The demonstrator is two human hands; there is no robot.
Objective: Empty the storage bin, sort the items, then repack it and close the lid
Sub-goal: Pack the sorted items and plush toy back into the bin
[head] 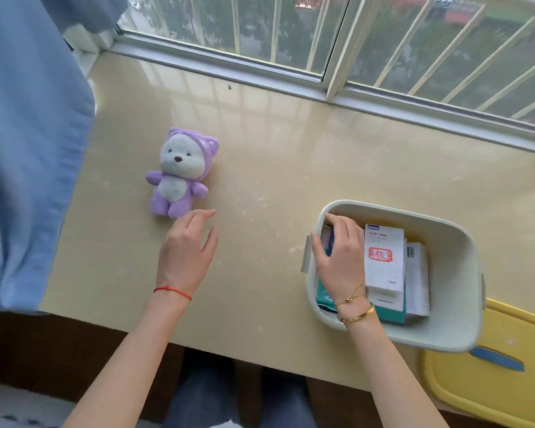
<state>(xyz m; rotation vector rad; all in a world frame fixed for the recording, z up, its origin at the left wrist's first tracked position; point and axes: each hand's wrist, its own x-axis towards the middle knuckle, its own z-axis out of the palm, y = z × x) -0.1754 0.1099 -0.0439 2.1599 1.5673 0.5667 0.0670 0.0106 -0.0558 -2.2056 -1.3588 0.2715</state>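
Observation:
A pale green storage bin [451, 273] stands open on the right of the beige sill. Inside it lie several boxes, among them a white box with a red stamp [383, 257] and a teal packet [325, 296]. My right hand [340, 257] reaches into the bin's left side, fingers closed around a small blue and white box [329, 242] that it largely hides. A purple plush bear [178, 174] lies on its back at the left. My left hand [187, 245] hovers just below the bear, fingers spread, holding nothing. The yellow lid [501, 366] with a blue handle lies at the lower right.
A blue curtain [28, 149] hangs down the left side. A window frame [331, 88] with bars runs along the far edge of the sill [275, 156]. The sill's front edge falls away above my knees.

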